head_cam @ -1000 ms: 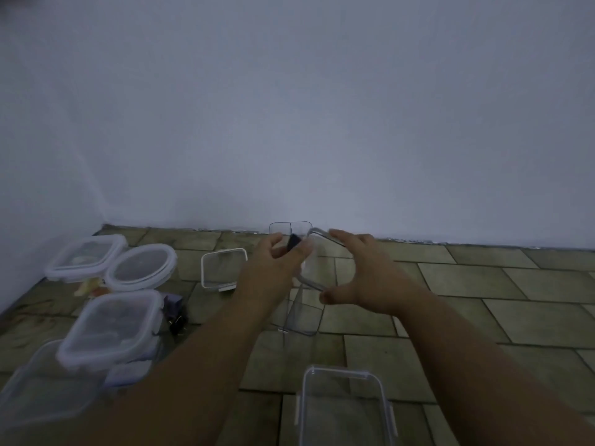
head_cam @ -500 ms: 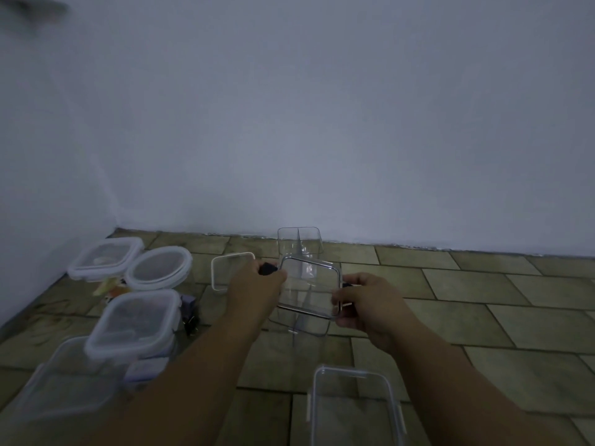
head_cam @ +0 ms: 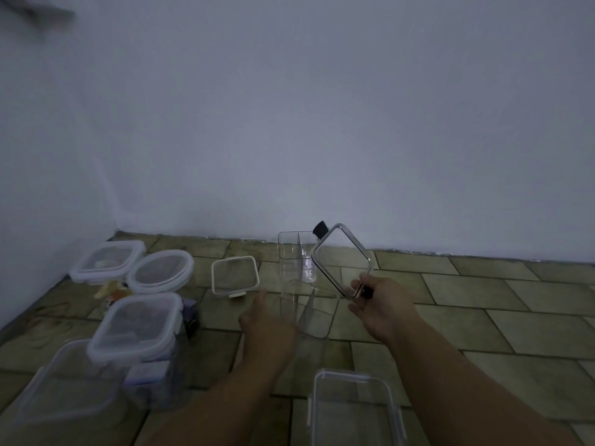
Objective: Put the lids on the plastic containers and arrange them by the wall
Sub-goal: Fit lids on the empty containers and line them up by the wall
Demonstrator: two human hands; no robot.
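Left hand (head_cam: 268, 328) extended forward, fingers straight; right hand (head_cam: 383, 305) pinches a lid (head_cam: 342, 261)

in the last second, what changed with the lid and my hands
The left hand let go of the lid and dropped open beside the divided container. The right hand alone raised the lid up and rightward, tilted. The lidded containers stayed put.

Lidded tubs, three, at ten o'clock: far square tub (head_cam: 106, 259), round tub (head_cam: 161, 270), near square tub (head_cam: 135, 323). Open tubs, three, at twelve — far divided tub (head_cam: 291, 252), near divided tub (head_cam: 317, 317), plain tub (head_cam: 354, 410). Loose lids, two — floor lid (head_cam: 235, 275) at eleven, held lid (head_cam: 341, 262) at one. Big tub (head_cam: 64, 381) at nine: lid undetermined.
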